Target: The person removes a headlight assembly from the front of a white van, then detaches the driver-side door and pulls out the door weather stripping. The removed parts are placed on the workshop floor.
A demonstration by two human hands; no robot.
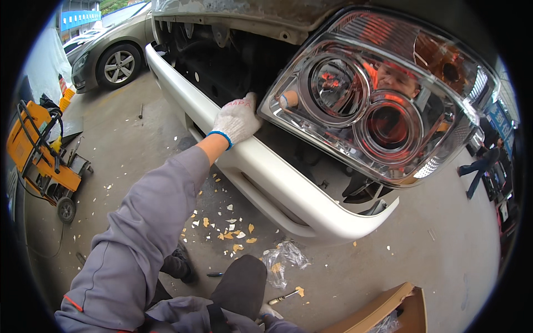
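Note:
My left hand [237, 120], in a white knit glove with a blue cuff, rests on the top edge of a cream-white car bumper [322, 208], its fingers curled over toward the dark cavity behind. Close to those fingertips is the inner corner of a large clear headlight [383, 105] with two round lenses, set above the bumper. Low at the bottom edge, part of my right hand [268, 311] shows as a bit of white glove beside my knee; its fingers are hidden. Just by it lies a screwdriver [283, 297] with a pale handle.
Paint flakes [233, 233] and crumpled clear plastic [284, 261] litter the floor. An open cardboard box [377, 308] stands lower right. On the left are a yellow wheeled machine [41, 152] with cables and a parked car [114, 58]. A person [482, 164] is far right.

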